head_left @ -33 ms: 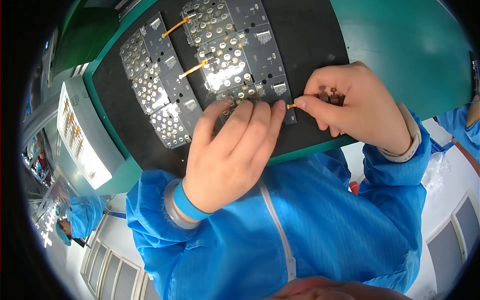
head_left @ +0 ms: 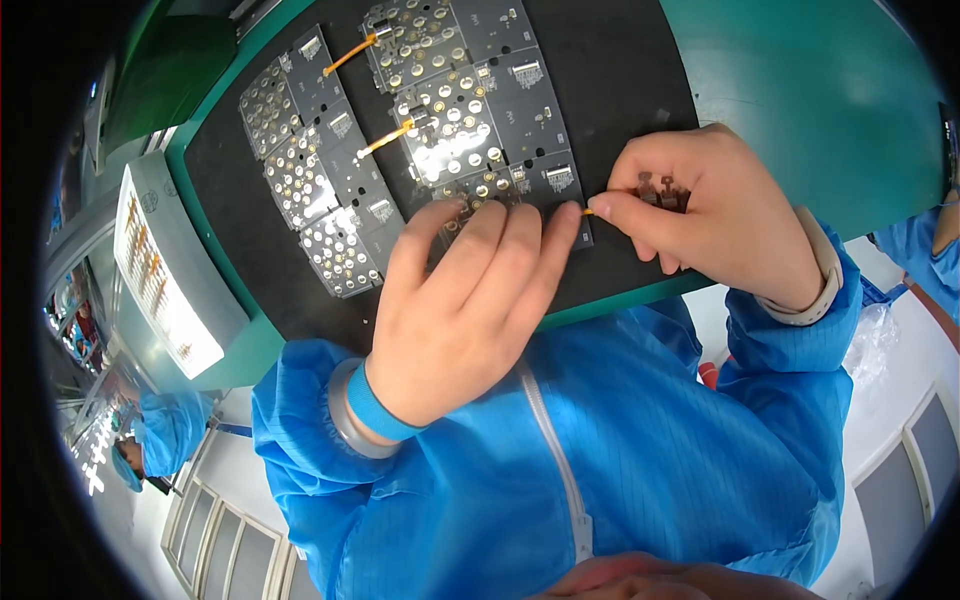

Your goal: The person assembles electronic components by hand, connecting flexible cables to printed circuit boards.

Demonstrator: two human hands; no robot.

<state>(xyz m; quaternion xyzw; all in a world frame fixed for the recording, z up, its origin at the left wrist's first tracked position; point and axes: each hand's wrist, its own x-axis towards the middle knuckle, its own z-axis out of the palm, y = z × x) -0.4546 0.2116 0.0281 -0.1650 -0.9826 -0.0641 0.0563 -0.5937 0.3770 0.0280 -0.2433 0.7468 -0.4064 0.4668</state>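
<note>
My left hand [head_left: 455,300] lies over the lower end of the right-hand circuit board panel [head_left: 540,120], fingers spread, hiding part of it. Its index fingertip touches the panel near the right edge, beside a small orange flex cable [head_left: 588,211]. Thumb and index finger of my right hand [head_left: 715,215] pinch that cable; most of it is hidden. Several dark brown flat pieces [head_left: 662,190] show inside the curled right fingers. Higher up, two orange flex cables, an upper one [head_left: 350,54] and a lower one [head_left: 385,139], stick out from the panel's left side.
A second circuit board panel [head_left: 355,165] lies to the left on the black mat [head_left: 630,70]. The mat covers part of a green table [head_left: 800,120]. At far left stands a white sheet [head_left: 165,285] bearing several orange strips. People in blue appear at both rims.
My left index fingertip has shifted slightly right, closer to my right fingertips, and covers more of the orange flex cable. My right hand has stayed in place.
</note>
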